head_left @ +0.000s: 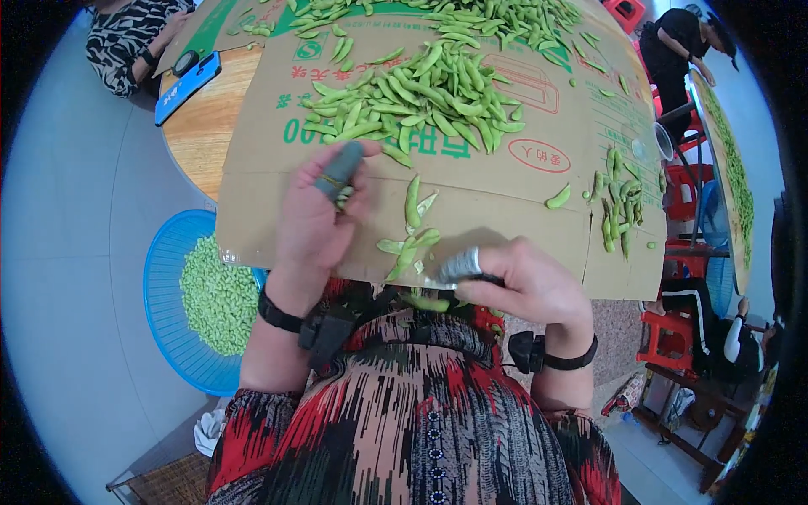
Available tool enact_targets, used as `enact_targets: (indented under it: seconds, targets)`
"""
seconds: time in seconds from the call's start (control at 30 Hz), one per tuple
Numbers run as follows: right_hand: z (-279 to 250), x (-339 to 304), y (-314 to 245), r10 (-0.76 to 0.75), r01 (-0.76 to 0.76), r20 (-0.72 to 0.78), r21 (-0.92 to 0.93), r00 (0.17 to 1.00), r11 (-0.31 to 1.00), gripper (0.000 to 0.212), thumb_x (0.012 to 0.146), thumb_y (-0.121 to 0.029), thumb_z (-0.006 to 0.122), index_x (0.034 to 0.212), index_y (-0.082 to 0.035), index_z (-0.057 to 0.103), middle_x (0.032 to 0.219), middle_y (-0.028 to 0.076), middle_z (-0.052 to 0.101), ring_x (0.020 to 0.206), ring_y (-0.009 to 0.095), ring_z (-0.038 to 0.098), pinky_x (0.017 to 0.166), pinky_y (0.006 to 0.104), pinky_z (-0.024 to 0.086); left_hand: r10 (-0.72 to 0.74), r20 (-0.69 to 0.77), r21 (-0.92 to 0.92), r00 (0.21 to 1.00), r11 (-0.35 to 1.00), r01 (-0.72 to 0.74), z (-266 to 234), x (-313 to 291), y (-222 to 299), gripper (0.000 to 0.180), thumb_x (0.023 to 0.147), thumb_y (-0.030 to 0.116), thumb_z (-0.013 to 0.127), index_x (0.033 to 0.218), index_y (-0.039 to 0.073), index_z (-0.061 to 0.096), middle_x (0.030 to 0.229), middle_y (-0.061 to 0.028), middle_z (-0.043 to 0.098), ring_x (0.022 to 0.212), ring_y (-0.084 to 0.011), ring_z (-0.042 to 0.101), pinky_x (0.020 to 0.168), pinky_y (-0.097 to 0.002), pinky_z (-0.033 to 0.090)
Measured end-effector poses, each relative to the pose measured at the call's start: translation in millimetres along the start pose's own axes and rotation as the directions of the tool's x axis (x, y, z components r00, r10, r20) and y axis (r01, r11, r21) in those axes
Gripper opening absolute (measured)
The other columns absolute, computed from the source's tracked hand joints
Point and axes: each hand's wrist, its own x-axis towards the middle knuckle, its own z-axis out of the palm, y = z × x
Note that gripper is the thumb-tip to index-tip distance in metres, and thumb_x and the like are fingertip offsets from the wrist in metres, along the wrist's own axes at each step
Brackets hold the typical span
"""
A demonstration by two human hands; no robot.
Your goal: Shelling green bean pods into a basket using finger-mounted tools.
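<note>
My left hand (313, 217) is curled over the cardboard, closed around a few shelled green beans (343, 199). A grey-green finger cover (340, 168) with a band wraps one of its fingers. My right hand (534, 282) is bent inward at the cardboard's near edge, fingers closed; whether anything sits in them is hidden. One finger there wears a silvery cover (459, 265). Between the hands lie several green bean pods (412, 202) and pale bits of shell. Another pod (425, 302) is just past the edge, close to my clothing. Beyond my left hand lies a large pod heap (438, 88).
A blue basket (154, 310) of shelled beans (220, 295) stands at lower left. The flattened cardboard (522, 198) covers a round wooden table (198, 147). More pods (621, 202) lie at right. A blue phone (187, 87) rests at far left, near another person (126, 38). Red stools (669, 341) stand at right.
</note>
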Motion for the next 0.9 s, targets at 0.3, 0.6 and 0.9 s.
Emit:
enact_targets:
  seconds: [0.3, 0.6, 0.9]
  targets:
    - [17.4, 69.4, -10.8, -0.242, -0.196, -0.409, -0.777, 0.88, 0.598, 0.005, 0.074, -0.01, 0.057, 0.078, -0.008, 0.057, 0.058, 0.012, 0.058, 0.057, 0.029, 0.061, 0.048, 0.0389, 0.047, 0.128, -0.081, 0.204, 0.988, 0.973, -0.109, 8.5, -9.1, -1.1, 0.021, 0.089, 0.01, 0.05, 0.103, -0.002, 0.06, 0.076, -0.0002, 0.054, 0.058, -0.0041, 0.043, 0.049, -0.0154, 0.03]
    - [10.4, 63.9, -4.1, -0.129, -0.237, -0.455, -0.662, 0.881, 0.711, 0.012, 0.077, -0.014, 0.057, 0.077, -0.002, 0.055, 0.061, 0.018, 0.058, 0.058, 0.035, 0.059, 0.053, 0.0421, 0.047, 0.344, 0.394, 0.834, 0.852, 0.257, -0.489, 4.4, -12.6, -2.4, 0.028, 0.079, 0.0, 0.057, 0.107, 0.004, 0.061, 0.073, -0.0054, 0.057, 0.063, -0.0178, 0.054, 0.055, -0.0278, 0.042]
    - [8.0, 46.3, -11.4, 0.145, -0.155, -0.521, 0.025, 0.841, 0.988, 0.019, 0.084, -0.017, 0.055, 0.079, 0.001, 0.055, 0.063, 0.007, 0.057, 0.057, 0.019, 0.055, 0.053, 0.0312, 0.042, 0.351, 0.485, 0.843, 0.801, 0.057, -0.535, 8.8, -1.4, -22.6, 0.025, 0.074, -0.001, 0.061, 0.099, -0.001, 0.061, 0.082, -0.0115, 0.062, 0.065, -0.0254, 0.059, 0.06, -0.032, 0.047]
